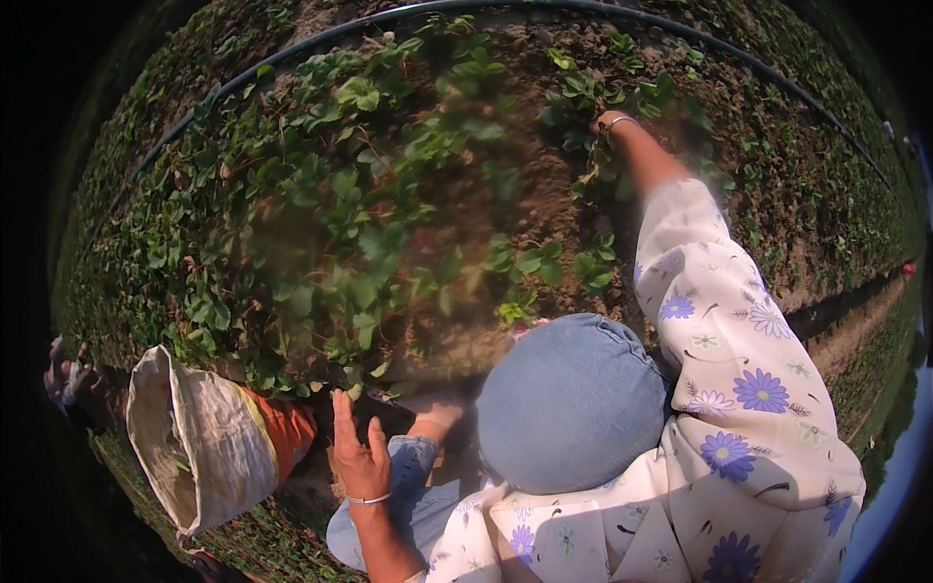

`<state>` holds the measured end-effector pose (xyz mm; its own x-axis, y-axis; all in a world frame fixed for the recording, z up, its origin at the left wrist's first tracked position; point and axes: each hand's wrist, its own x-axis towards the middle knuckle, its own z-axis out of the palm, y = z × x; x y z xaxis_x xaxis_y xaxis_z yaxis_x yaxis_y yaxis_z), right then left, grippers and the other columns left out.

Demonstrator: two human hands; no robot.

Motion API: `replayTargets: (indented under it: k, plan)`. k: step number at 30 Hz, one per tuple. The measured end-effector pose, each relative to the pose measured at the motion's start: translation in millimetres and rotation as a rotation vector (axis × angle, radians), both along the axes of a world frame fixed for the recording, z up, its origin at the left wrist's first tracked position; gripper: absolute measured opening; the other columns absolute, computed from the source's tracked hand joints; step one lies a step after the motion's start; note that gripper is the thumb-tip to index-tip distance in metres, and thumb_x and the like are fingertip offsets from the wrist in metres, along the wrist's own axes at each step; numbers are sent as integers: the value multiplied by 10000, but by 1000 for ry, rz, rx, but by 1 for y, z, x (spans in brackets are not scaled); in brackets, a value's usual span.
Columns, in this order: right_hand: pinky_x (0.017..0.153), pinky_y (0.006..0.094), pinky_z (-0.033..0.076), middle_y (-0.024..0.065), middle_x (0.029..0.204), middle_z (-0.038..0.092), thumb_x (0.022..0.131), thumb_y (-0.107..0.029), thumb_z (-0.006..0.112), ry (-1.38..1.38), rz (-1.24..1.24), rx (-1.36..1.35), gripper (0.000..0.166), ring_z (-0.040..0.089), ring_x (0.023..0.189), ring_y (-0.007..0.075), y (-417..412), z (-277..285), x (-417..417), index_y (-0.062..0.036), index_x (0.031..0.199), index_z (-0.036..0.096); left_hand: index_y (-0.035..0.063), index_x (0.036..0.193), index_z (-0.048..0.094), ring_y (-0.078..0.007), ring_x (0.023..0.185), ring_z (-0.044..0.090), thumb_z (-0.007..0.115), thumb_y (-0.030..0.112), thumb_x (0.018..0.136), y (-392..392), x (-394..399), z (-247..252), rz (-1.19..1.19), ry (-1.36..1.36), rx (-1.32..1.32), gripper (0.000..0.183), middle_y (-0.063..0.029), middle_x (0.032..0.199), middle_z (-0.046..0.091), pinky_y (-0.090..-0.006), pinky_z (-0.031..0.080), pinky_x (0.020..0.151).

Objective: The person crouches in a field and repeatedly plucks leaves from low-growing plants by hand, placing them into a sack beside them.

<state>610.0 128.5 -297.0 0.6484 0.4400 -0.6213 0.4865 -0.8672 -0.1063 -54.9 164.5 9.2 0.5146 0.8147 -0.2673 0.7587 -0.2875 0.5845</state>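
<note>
My right hand (609, 122), arm stretched forward, is curled around the stems of a low strawberry plant (583, 87). Leaves show above and below the fist, and they partly hide the fingertips. My left hand (361, 463) is raised beside my bent leg, palm flat, thumb apart from the fingers, nothing in it. To its left stands an open-mouthed woven sack (211, 430), white with an orange lower part. Some green leaf matter (181, 460) lies inside its mouth.
A dense bed of leafy plants (350, 189) covers the ground ahead, with bare brown soil (539, 146) between rows. A dark hose (306, 45) arcs across the far side. My denim-covered knee (572, 401) rises in front. Another person (65, 375) appears at the far left edge.
</note>
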Motion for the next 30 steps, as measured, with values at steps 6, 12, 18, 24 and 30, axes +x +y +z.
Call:
replayTargets:
  k: [6,12,18,24,30]
  plan:
    - [881,392,475,137,1171,602,816,-271,508,-202,-163,-17,328,579,1073,318,0,58,-51,-101,1044,672,-43,1302,413,-369,1221,459,547,35,850,3,15,1,-90,45,24,479,-253,1317,456,-370,395,991]
    - [850,356,489,183,1025,650,732,-345,607,1,-6,205,424,620,995,312,-19,40,3,-65,1045,666,18,1238,493,-355,1138,528,566,28,829,41,145,-35,-496,-50,26,415,-217,1311,475,-362,458,927]
    - [792,395,494,124,1019,656,779,-408,584,-93,254,410,370,614,925,331,-26,15,-6,-155,1038,660,37,1195,516,-291,1172,499,531,51,802,66,332,-128,-1154,-20,358,393,-144,1367,427,-361,478,894]
    - [763,394,500,121,974,665,775,-334,560,-63,204,534,300,628,880,320,-31,31,-24,-149,981,676,48,1139,515,-268,1147,494,521,126,832,66,439,-123,-1495,170,400,317,-126,1396,353,-362,493,857]
    - [685,406,500,149,863,659,771,-401,553,-210,235,470,337,628,794,337,-30,25,-32,-122,908,683,61,1284,439,-262,1228,429,497,214,873,62,478,-142,-1468,459,346,443,-129,1368,392,-418,393,989]
